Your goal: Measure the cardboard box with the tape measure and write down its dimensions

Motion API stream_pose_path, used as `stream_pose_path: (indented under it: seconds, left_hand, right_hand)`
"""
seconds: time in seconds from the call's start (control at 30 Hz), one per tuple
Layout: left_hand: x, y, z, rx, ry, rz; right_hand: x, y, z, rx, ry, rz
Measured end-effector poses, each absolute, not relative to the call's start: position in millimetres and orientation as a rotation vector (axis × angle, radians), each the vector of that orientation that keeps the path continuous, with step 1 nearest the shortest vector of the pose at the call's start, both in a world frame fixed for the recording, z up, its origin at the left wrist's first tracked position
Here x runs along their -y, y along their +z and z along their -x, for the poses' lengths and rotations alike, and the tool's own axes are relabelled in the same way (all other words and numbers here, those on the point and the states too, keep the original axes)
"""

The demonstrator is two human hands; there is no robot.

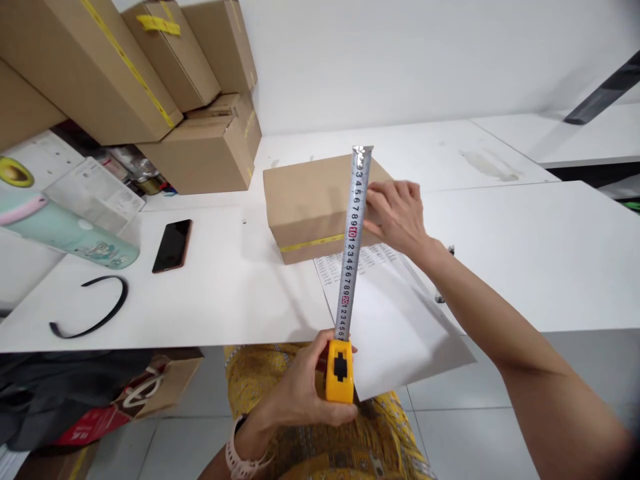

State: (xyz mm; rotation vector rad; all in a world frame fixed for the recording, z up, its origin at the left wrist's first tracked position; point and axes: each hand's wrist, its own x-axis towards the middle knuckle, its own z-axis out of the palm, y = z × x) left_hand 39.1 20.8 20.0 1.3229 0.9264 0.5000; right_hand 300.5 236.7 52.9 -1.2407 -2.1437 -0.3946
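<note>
My left hand (305, 390) grips a yellow tape measure (339, 371) below the table's front edge. Its metal blade (353, 233) is pulled out and runs up across the top of a small brown cardboard box (310, 203) with a yellow tape stripe. My right hand (397, 217) rests on the box's right side, fingers curled against the blade. Under the box's front edge lie printed white sheets (395, 307) that hang over the table edge.
A black phone (173, 245), a curved black band (95, 310) and a mint-green bottle (65, 230) lie on the white table (525, 253) at left. Stacked cardboard boxes (165, 73) fill the back left. Bags (100, 400) sit on the floor below.
</note>
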Motion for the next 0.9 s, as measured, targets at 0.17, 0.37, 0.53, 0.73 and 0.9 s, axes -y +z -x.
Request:
stream_pose_path:
  seconds: [0.17,0.37,0.53,0.73,0.9]
  left_hand:
    - [-10,21,-35,-1.014,0.333,-1.505]
    - [-5,21,-32,-1.025,0.121,-1.689]
    - [-4,20,-30,-1.169,0.267,-1.597]
    - [-10,12,-32,-1.154,0.7,-1.447]
    - [-21,17,-22,-1.318,0.756,-1.577]
  right_hand:
    - [-200,59,-307,1.789,-0.023,1.23]
    - [-145,97,-328,1.41,0.618,1.033]
    - [-96,67,-320,1.394,0.725,1.107]
    - [-47,12,-264,1.735,0.884,1.043]
    - [-71,2,-292,1.806,0.451,1.46]
